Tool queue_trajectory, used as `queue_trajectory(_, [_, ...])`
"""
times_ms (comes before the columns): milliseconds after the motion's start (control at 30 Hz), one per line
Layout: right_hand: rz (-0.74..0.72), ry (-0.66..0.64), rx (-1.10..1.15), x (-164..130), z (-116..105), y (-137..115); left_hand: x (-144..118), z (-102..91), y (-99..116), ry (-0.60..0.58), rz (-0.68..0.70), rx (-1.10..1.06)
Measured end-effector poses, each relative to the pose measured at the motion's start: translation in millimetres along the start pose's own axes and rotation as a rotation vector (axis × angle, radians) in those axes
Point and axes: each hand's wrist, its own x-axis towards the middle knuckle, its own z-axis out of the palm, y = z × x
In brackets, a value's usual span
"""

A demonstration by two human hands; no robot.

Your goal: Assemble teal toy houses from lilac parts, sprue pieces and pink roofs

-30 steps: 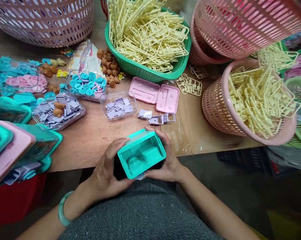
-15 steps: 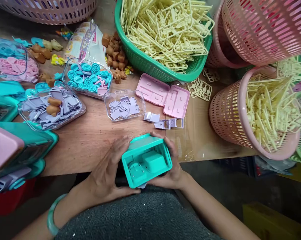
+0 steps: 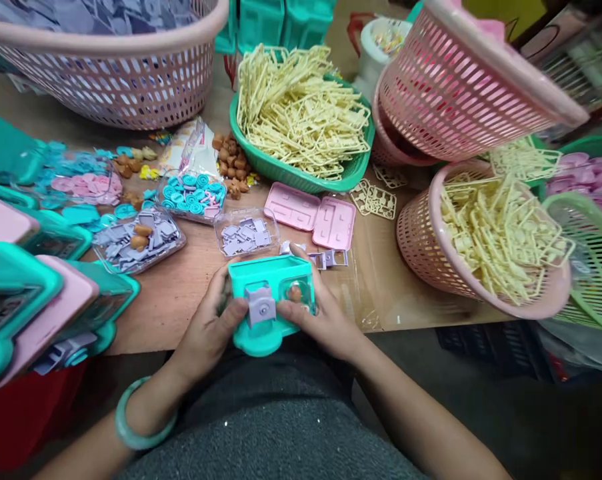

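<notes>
Both my hands hold a turquoise plastic toy housing point(image 3: 265, 268) at the table's front edge. My left hand point(image 3: 208, 333) grips its left side, thumb against a lavender plate point(image 3: 261, 308) with a round hub on the front. My right hand point(image 3: 325, 323) wraps the right side, its thumb lying across the front below a clear window. Behind that window shows a brown piece point(image 3: 295, 293). At the bottom the housing has a rounded lip. Just beyond lie loose lavender parts point(image 3: 337, 259), partly covered by my right fingers, and two pink panels point(image 3: 293, 205).
Clear trays hold lavender pieces point(image 3: 245, 235) and turquoise discs point(image 3: 193, 193). Finished-looking turquoise and pink housings point(image 3: 65, 293) crowd the left. A green basket point(image 3: 301, 177) of cream sprues stands behind, pink baskets point(image 3: 421, 233) to the right, and a large pink basket point(image 3: 131, 87) at back left.
The housing has turned in my hands: its hollow inside faced me before, and now its front with the lavender plate does. My view has tilted up, showing more of the back.
</notes>
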Motion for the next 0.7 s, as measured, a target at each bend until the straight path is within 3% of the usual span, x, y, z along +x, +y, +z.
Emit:
queue_trajectory(133, [-0.016, 0.012, 0.09, 4.3, 1.9, -5.5, -0.1, 5.1, 3.9, 0.054, -0.118, -0.118])
queue_trajectory(367, [0.038, -0.003, 0.183, -6.4, 2.3, -22.0, -6.8, 6.4, 11.4, 0.028, -0.079, -0.006])
queue_trajectory(533, [0.038, 0.024, 0.256, -22.0, 14.6, -22.8, -20.1, 7.8, 5.3, 0.089, 0.036, 0.186])
queue_trajectory(700, [-0.052, -0.033, 0.3, -22.7, 15.8, -16.8, -24.1, 12.5, 9.1, 0.134, -0.025, 0.037])
